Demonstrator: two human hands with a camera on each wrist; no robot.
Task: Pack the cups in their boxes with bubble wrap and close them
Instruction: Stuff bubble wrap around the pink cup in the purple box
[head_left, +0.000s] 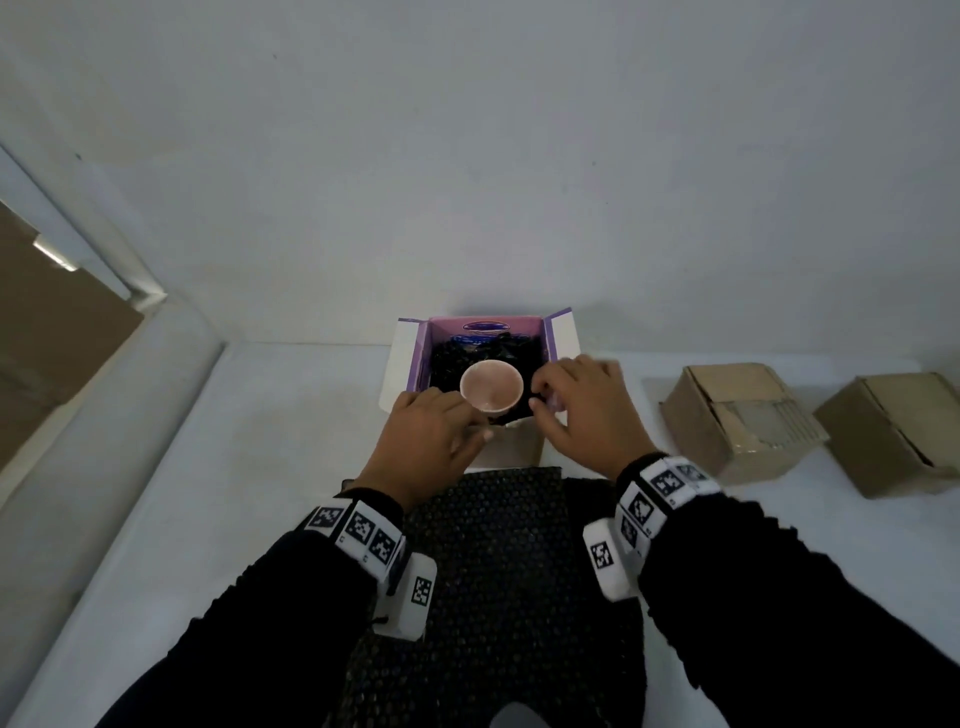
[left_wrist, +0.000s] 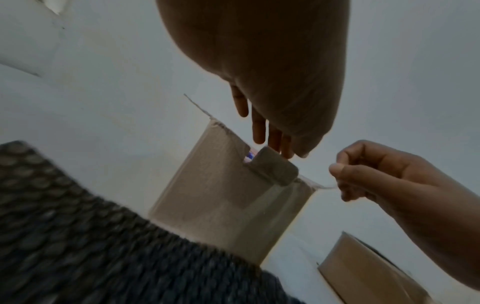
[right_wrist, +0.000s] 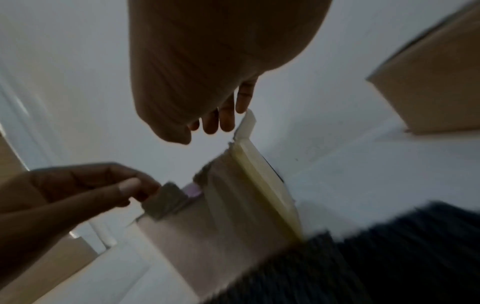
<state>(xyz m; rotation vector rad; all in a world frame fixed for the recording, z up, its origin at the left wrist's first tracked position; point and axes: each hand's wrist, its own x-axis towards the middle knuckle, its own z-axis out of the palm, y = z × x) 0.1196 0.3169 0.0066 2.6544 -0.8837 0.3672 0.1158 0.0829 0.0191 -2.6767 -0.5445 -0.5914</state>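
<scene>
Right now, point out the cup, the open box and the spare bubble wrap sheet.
cup (head_left: 491, 387): head view, inside of the bowl.
open box (head_left: 402, 358): head view, white left flap.
bubble wrap sheet (head_left: 498, 561): head view, middle of the sheet between the wrists.

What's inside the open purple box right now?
The pink cup, upright on black bubble wrap lining the purple box. The box's bottom and the cup's base are covered.
</scene>
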